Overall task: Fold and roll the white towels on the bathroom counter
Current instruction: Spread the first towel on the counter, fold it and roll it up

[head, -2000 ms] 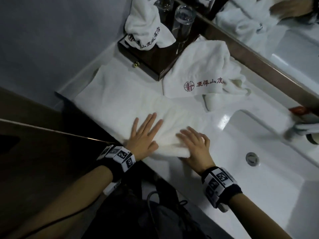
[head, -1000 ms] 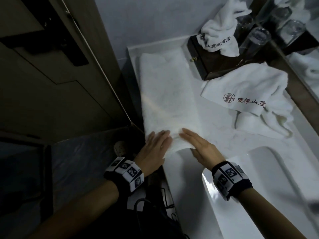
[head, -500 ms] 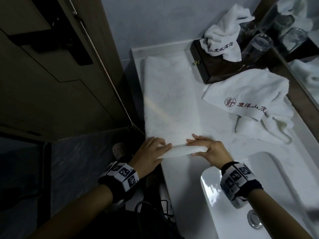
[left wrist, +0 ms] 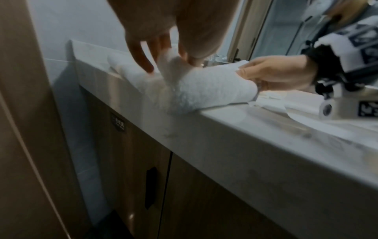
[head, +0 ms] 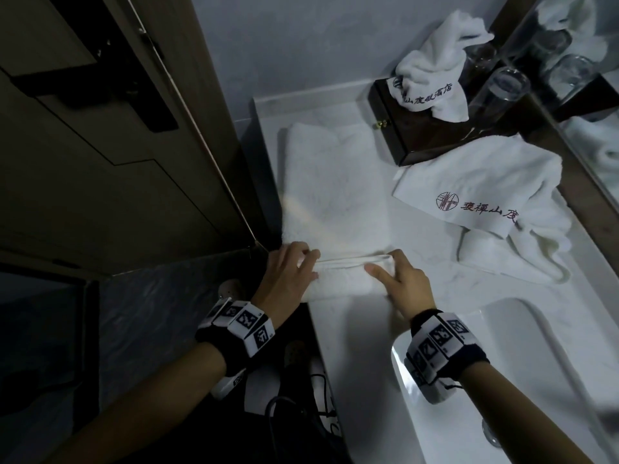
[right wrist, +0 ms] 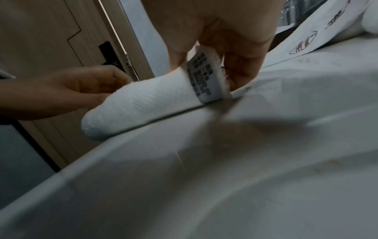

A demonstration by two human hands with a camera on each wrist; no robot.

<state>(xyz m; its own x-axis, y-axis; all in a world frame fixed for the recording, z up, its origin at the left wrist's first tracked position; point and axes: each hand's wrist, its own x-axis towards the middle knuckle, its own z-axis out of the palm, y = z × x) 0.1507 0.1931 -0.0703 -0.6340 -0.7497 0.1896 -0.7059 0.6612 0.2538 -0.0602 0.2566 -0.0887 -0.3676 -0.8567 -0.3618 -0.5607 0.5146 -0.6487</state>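
A long folded white towel (head: 331, 195) lies along the left end of the counter (head: 355, 333), its near end turned over into a short roll (head: 348, 277). My left hand (head: 291, 272) grips the roll's left end (left wrist: 174, 67), fingers curled over it. My right hand (head: 398, 279) pinches the right end (right wrist: 204, 76), where a printed label shows. A second white towel with red lettering (head: 482, 195) lies crumpled to the right. A third towel (head: 432, 72) sits heaped on a dark box.
The dark wooden box (head: 432, 128) stands at the back with clear glasses (head: 502, 92) beside it and a mirror behind. The white sink basin (head: 522, 380) is at the lower right. A wooden door (head: 100, 145) stands close on the left. The roll overhangs the counter's front edge (left wrist: 204, 129).
Both hands went from lying flat on the towel's near end to curling round it. The near edge has been lifted and turned over into a first roll.
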